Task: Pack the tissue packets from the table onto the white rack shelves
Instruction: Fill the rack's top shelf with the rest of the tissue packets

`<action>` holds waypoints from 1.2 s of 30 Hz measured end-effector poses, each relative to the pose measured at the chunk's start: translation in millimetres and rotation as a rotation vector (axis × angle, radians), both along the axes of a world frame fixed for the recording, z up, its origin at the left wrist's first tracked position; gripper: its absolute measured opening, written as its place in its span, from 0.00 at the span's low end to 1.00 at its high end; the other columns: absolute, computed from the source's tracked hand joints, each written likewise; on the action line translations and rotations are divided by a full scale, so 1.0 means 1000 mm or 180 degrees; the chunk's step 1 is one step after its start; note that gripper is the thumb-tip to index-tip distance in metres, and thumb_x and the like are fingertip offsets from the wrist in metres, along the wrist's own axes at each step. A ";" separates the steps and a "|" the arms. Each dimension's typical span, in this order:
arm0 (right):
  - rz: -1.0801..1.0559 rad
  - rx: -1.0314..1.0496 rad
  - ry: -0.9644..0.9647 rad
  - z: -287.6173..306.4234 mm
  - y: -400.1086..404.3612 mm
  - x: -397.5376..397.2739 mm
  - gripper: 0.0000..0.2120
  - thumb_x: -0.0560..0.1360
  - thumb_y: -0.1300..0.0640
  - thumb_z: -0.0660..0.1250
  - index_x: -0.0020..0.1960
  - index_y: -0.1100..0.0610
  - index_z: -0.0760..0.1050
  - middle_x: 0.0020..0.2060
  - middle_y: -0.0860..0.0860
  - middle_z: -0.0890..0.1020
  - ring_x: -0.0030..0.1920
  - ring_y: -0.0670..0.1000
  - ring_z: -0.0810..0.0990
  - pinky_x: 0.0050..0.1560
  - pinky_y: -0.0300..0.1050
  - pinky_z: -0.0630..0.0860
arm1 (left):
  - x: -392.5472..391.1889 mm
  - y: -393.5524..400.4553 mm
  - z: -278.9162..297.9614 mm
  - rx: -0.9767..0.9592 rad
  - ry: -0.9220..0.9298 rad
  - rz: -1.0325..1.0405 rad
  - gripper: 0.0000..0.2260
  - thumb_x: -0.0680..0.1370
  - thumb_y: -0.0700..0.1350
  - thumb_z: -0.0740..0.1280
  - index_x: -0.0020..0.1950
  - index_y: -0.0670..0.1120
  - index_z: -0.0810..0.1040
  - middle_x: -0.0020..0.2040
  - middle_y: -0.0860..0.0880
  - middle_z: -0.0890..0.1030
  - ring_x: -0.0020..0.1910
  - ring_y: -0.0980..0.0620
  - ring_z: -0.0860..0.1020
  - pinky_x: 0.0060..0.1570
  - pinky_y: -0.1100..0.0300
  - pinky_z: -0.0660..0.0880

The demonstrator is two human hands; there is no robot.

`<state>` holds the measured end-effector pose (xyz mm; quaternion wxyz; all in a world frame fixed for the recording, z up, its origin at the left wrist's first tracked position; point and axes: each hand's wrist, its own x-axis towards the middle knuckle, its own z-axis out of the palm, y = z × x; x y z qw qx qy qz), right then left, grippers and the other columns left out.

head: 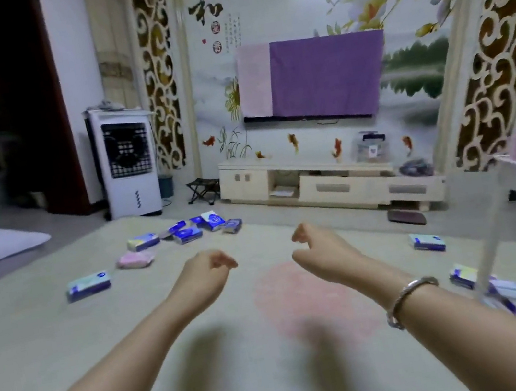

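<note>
- Two bare forearms reach from the bottom edge toward the frame's middle; the left hand [205, 269] and the right hand [317, 243] both hang with fingers loosely curled, gripping nothing, a silver bangle [407, 301] on the right wrist.
- At the lower right, a white rack [489, 218] post stands blurred, with blue tissue packets lying by its foot.
- Left of centre, a blue packet [88, 285] and a pink packet [136, 260] lie apart on the pale surface.
- Beyond them, above centre, a cluster of blue packets [194, 229] sits scattered.
- Farther back stand a white air cooler [126, 162] and a purple-draped television [315, 78].
</note>
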<state>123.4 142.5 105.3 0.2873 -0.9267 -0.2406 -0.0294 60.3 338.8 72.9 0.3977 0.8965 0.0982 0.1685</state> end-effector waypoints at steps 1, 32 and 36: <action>0.0016 -0.0036 0.0068 -0.012 0.011 0.012 0.19 0.74 0.59 0.60 0.65 0.58 0.69 0.63 0.55 0.74 0.63 0.53 0.72 0.57 0.44 0.69 | 0.007 0.012 -0.011 -0.0022 0.0049 0.0060 0.15 0.75 0.33 0.58 0.48 0.48 0.81 0.53 0.48 0.82 0.56 0.51 0.78 0.53 0.63 0.70; 0.0140 -0.0728 -0.0397 -0.133 0.291 0.338 0.24 0.78 0.41 0.57 0.72 0.41 0.59 0.67 0.52 0.72 0.70 0.58 0.63 0.64 0.57 0.65 | 0.288 0.221 -0.113 0.1990 0.0556 0.1231 0.22 0.78 0.61 0.58 0.70 0.56 0.68 0.71 0.47 0.68 0.71 0.45 0.62 0.73 0.44 0.50; 0.0522 -0.0518 -0.0429 -0.136 0.252 0.308 0.20 0.77 0.45 0.59 0.69 0.42 0.66 0.64 0.52 0.73 0.67 0.57 0.66 0.65 0.54 0.67 | 0.270 0.215 -0.107 0.2087 0.0517 0.1050 0.22 0.78 0.61 0.58 0.69 0.54 0.69 0.67 0.50 0.72 0.68 0.46 0.66 0.71 0.47 0.55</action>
